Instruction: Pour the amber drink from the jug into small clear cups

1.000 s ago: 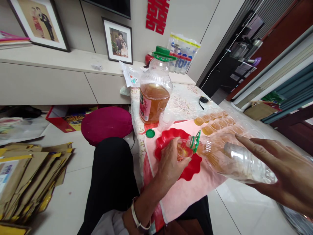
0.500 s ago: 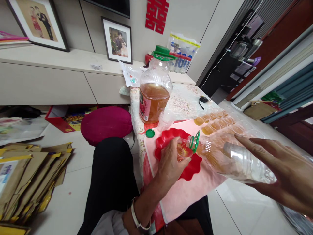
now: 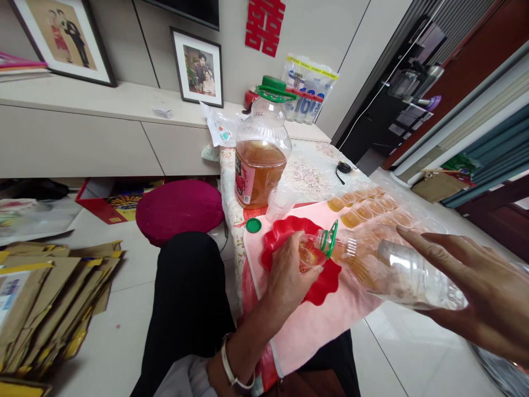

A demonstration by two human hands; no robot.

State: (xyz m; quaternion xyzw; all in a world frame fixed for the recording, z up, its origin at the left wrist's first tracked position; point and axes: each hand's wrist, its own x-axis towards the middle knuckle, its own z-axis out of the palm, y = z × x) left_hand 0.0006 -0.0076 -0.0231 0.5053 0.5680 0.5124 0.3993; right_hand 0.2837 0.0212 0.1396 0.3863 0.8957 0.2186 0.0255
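My left hand point(image 3: 288, 268) is wrapped round a small clear plastic cup point(image 3: 311, 255) holding some amber liquid, above a red scalloped plate point(image 3: 326, 288). My right hand point(image 3: 475, 281) grips the base end of a large clear plastic bottle point(image 3: 397, 264), which is tipped nearly level. Its open mouth, with a green ring handle point(image 3: 333, 240), is at the cup's rim. Amber liquid lies along the bottle's neck and lower side. Beyond the bottle stand rows of clear cups point(image 3: 366, 210) with amber liquid, partly hidden behind it.
A big capped jug point(image 3: 261, 171) of amber liquid stands at the table's back left, near empty clear cups point(image 3: 281, 201) and a loose green cap point(image 3: 253, 225). A tape measure point(image 3: 343, 167) lies farther back. A magenta stool point(image 3: 179, 212) and flattened cardboard point(image 3: 53, 298) are on the left.
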